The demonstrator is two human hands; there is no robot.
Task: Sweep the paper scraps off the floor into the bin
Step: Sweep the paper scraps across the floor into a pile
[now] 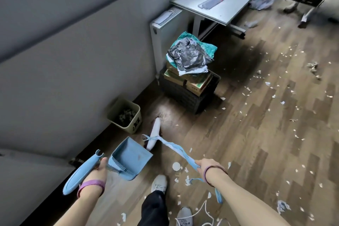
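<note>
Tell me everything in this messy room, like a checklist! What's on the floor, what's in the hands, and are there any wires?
Surface: wood floor, scraps scattered widely.
Job's things: bin by the wall, dark stuff inside; blue dustpan; broom, head beside the dustpan.
Clutter: crumpled bags on boxes on a black crate.
Grips: left hand holds the dustpan handle; right hand holds the broom handle.
Cables: white cord by the shoes.
Surroundings: grey wall, radiator, table.

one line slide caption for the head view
Dustpan in left hand, broom in right hand, paper scraps across the floor
</note>
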